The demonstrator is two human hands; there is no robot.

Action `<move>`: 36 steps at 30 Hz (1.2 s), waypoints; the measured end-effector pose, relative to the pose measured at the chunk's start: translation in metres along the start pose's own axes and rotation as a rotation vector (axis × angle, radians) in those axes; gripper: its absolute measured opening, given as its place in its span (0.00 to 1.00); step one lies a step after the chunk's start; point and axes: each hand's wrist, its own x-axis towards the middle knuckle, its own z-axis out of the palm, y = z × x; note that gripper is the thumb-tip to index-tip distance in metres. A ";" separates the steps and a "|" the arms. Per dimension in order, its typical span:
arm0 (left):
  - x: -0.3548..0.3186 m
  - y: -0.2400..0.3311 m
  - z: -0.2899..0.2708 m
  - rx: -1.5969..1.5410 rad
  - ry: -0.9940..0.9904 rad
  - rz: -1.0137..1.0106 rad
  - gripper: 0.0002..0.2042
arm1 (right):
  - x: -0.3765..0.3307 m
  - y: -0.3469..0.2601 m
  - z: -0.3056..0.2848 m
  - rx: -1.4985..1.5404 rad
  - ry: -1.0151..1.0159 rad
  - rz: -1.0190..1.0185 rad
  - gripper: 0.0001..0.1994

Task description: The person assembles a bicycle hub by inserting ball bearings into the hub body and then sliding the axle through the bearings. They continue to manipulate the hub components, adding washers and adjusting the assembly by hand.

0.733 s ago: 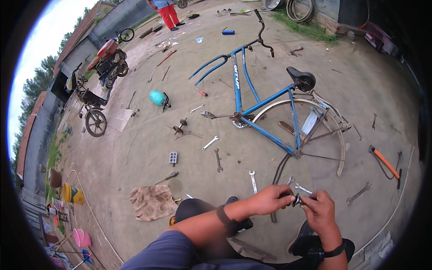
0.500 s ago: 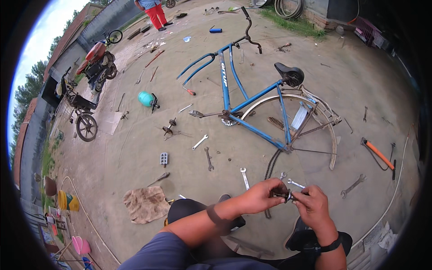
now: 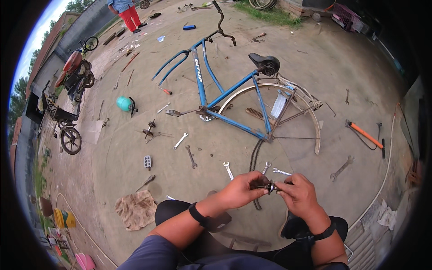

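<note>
My left hand (image 3: 243, 190) and my right hand (image 3: 300, 196) meet in front of my knees, fingertips pinched on a small dark metal bicycle part (image 3: 271, 187). It has a round, shiny collar between the two hands, and looks like a short axle; the fingers hide its ends. Just beyond it, a dark bicycle chain (image 3: 255, 157) lies on the ground, with open-end wrenches (image 3: 229, 171) on both sides. Further off lies a blue bicycle frame (image 3: 201, 83) with saddle, handlebar and rear mudguard, without wheels.
A brown cloth (image 3: 135, 209), a pedal (image 3: 147, 162), a hub-like part (image 3: 149, 129) and a teal round object (image 3: 123, 103) lie to the left. An orange-handled pump (image 3: 366, 135) is at the right. Two motorbikes (image 3: 71, 139) and a person in red trousers (image 3: 129, 18) stand further away.
The view has shifted, so the scene sits further left and slightly higher. Both hands still pinch the metal part, whose round collar now shows more plainly between the fingers.
</note>
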 end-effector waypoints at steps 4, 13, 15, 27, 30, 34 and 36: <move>-0.001 0.005 -0.001 0.250 0.002 0.180 0.10 | 0.001 0.002 0.001 0.014 0.004 -0.015 0.19; -0.004 0.012 0.000 -0.040 -0.005 -0.084 0.11 | 0.001 0.000 0.000 -0.020 -0.005 -0.027 0.16; -0.003 0.010 -0.003 0.153 -0.020 0.108 0.11 | -0.001 0.004 0.002 0.003 -0.006 -0.016 0.16; -0.002 0.005 -0.002 0.034 0.034 -0.063 0.10 | -0.002 0.005 0.001 -0.011 -0.054 0.030 0.17; -0.001 0.006 -0.006 0.222 0.003 0.087 0.11 | -0.005 0.009 0.004 0.032 -0.044 0.041 0.14; -0.003 0.010 -0.004 0.003 0.064 -0.100 0.08 | -0.004 0.009 0.006 -0.028 0.017 -0.025 0.13; -0.001 0.011 -0.007 0.014 0.004 -0.194 0.11 | -0.007 0.008 0.007 -0.052 0.010 -0.003 0.15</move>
